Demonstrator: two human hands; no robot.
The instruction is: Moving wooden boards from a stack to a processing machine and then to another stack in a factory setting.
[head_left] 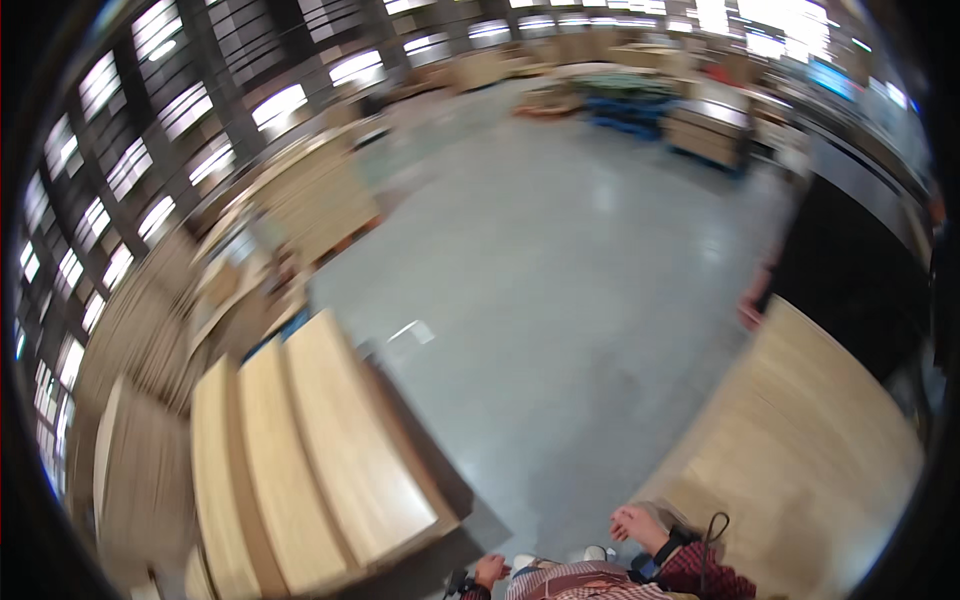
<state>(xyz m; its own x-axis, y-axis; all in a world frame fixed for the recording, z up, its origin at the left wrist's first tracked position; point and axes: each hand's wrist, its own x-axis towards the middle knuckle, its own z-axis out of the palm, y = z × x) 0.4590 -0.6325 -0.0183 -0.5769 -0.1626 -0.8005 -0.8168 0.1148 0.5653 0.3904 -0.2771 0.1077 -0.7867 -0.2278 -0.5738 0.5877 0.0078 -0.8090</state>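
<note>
My right hand (638, 525) hangs in front of me beside the near left edge of a large pale wooden panel (800, 450). Its fingers are loosely bent and apart, with nothing visible in them. Low at the bottom edge, my left hand (490, 570) is small and blurred. It is closest to the corner of a stack of pale wood boards (370, 470), with a gap between them; its fingers do not show clearly. Dark straps sit on both wrists, and a black cable loop (718, 522) stands up by my right forearm.
A person in black (850, 270) stands at the right, one hand (750, 308) by the panel's far corner. Grey floor (520, 270) lies between the stacks. Board stacks (315, 200) line the left, blue pallets (630, 112) stand far back, and a white scrap (420, 331) lies on the floor.
</note>
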